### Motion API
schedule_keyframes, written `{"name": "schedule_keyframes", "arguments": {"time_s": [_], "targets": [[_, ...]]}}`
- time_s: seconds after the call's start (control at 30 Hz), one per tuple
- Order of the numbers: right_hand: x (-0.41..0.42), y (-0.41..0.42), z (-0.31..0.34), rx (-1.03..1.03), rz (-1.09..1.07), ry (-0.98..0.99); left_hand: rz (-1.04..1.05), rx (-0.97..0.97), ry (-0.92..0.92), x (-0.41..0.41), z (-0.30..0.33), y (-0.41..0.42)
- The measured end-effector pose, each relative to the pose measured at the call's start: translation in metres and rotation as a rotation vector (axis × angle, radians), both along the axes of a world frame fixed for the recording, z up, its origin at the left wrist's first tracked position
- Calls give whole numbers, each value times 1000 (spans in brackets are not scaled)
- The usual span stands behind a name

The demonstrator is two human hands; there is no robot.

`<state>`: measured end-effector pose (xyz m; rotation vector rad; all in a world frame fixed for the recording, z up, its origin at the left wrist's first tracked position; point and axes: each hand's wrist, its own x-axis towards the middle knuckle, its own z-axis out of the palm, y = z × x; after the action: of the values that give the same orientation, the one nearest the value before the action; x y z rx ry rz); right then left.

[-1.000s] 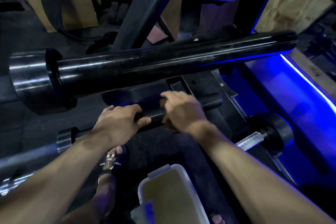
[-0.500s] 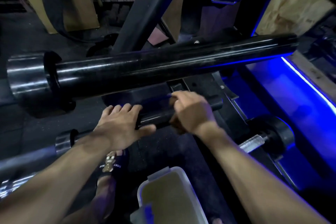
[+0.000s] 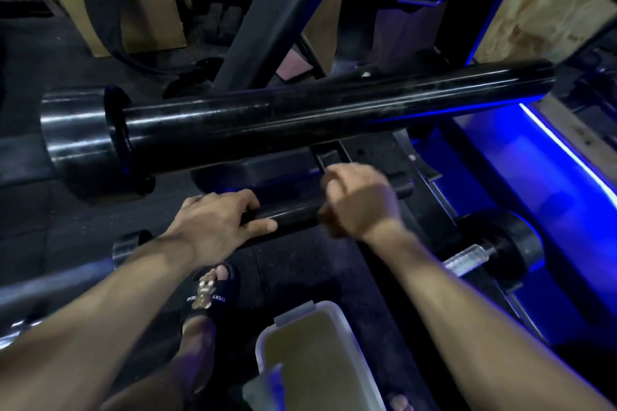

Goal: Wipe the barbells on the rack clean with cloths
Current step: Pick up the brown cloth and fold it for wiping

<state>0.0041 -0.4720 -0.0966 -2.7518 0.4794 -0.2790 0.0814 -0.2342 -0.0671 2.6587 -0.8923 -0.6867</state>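
Upper barbell sleeve [image 3: 300, 120]: thick black cylinder lying across the middle of the view, from a shiny collar at 9 o'clock to its free end at 2 o'clock; dull smears along its top.
Rack upright [image 3: 283, 10]: black beam slanting from 12 o'clock down behind the upper sleeve.
Lower barbell sleeve [image 3: 293, 213]: thinner black sleeve below and in front of the upper one, at about centre; its own collar shows at 8 o'clock, its free end just right of centre.
Container [image 3: 320, 360]: white-rimmed tub with a tan inside, on the floor at 6 o'clock, between the forearms.
Dumbbell [image 3: 500, 243]: black head and knurled handle on the floor at 4 o'clock, well apart from the hands.
Left hand [image 3: 213, 223]: rests palm-down on the lower sleeve, fingers curled over its far side, thumb straight along the near side.
Right hand [image 3: 360, 200]: blurred, on the lower sleeve just right of the left hand, fingers bunched narrow; cannot tell whether a cloth is in them.
Sandal [image 3: 210, 290]: black slide with a small bear charm, at 7 o'clock under the left forearm.
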Motion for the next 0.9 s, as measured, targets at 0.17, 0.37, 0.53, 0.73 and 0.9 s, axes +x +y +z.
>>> {"name": "schedule_keyframes", "arguments": {"time_s": [0.17,0.37,0.53,0.73,0.9], "targets": [[1,-51,11,-6,-322,117,-3,-41,-50,2,-2,-2],[-4,55,5,-222,251,94,3,-3,-149,-3,-3,-8],[6,-15,14,16,-55,151,-31,-3,-74,-4,-4,-2],[6,-7,19,-162,-158,175,-24,3,31,2,0,8],[2,75,10,12,201,25,-25,-38,-78,-1,1,3]]}}
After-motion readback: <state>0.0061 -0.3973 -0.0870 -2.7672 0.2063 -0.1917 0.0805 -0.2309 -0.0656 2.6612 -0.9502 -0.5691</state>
